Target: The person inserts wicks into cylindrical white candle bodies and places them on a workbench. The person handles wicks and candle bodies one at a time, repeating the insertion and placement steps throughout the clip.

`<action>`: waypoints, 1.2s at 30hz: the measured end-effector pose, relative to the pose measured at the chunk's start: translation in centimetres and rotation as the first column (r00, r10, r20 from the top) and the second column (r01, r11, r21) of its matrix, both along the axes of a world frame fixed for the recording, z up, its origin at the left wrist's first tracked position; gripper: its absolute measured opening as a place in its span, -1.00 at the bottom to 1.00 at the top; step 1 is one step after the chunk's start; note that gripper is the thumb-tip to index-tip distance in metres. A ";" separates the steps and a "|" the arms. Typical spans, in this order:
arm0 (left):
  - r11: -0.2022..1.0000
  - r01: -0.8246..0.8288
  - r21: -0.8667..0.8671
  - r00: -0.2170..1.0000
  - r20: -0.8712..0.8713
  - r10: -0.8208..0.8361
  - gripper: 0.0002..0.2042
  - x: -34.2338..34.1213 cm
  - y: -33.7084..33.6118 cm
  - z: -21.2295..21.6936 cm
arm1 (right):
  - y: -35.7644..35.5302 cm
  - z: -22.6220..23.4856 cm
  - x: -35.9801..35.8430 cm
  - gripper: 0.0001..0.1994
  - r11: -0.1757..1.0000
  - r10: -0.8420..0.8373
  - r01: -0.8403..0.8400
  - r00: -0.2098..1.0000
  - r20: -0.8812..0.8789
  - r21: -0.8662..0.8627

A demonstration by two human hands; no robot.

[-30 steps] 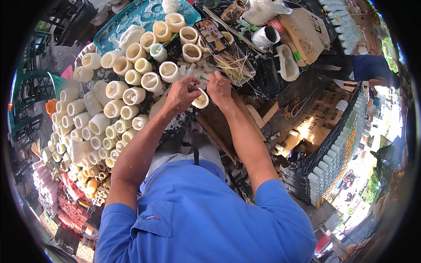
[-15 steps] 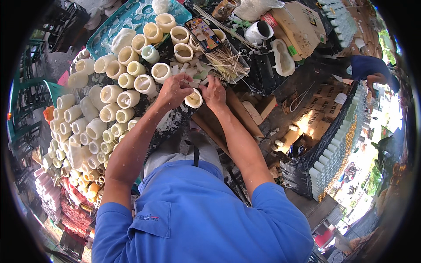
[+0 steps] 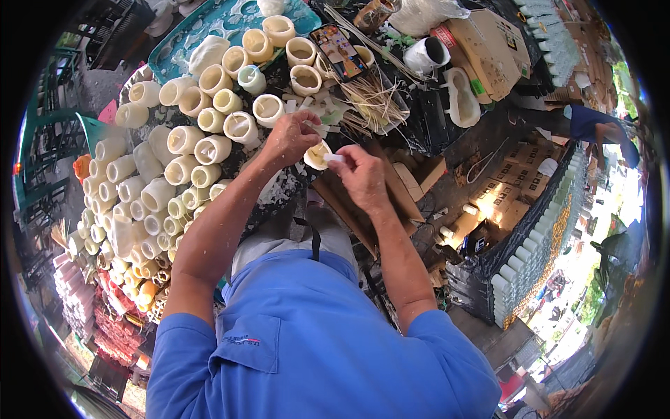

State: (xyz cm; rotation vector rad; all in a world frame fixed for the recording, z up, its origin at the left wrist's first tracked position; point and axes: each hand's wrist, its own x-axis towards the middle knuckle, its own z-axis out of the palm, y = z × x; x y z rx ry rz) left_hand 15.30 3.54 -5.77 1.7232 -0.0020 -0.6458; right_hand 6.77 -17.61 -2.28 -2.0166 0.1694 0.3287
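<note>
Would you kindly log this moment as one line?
left hand: on small pale cup | right hand: on cup | left: pile of pale cylinders

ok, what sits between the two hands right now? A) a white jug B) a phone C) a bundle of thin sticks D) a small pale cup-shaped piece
D: the left hand and right hand meet around a small pale cup-shaped piece; the phone, the bundle of thin sticks and the white jug lie farther back, untouched.
</note>
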 end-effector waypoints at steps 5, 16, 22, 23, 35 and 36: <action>0.999 0.040 0.012 0.998 -0.042 -0.040 -0.63 0.4 0.2 -0.1 | 2.7 -0.7 0.1 -0.78 0.961 0.151 -0.051 0.922 0.357 -0.273; 1.000 0.014 0.010 1.000 -0.025 -0.014 -0.61 0.0 0.1 -0.2 | 3.8 -3.7 -1.0 -0.79 0.919 0.228 -0.016 0.837 0.497 -0.394; 0.999 -0.035 0.019 0.999 -0.035 0.036 -0.60 -0.8 0.4 0.3 | 3.4 -3.7 -2.2 -0.78 0.875 0.230 0.052 0.831 0.507 -0.481; 0.999 -0.035 0.028 0.999 -0.037 0.036 -0.61 -1.1 0.4 0.4 | 3.2 -3.8 -2.0 -0.78 0.886 0.199 0.068 0.838 0.508 -0.459; 0.957 -0.187 0.223 0.982 0.073 0.175 -0.71 -9.2 2.5 1.2 | 0.8 -8.9 9.6 -0.74 0.920 0.311 -0.178 0.875 0.372 -0.350; 0.954 -0.179 0.239 0.983 0.015 0.181 -0.71 -9.5 2.6 1.0 | 0.9 -9.5 10.2 -0.73 0.884 0.363 -0.210 0.871 0.332 -0.418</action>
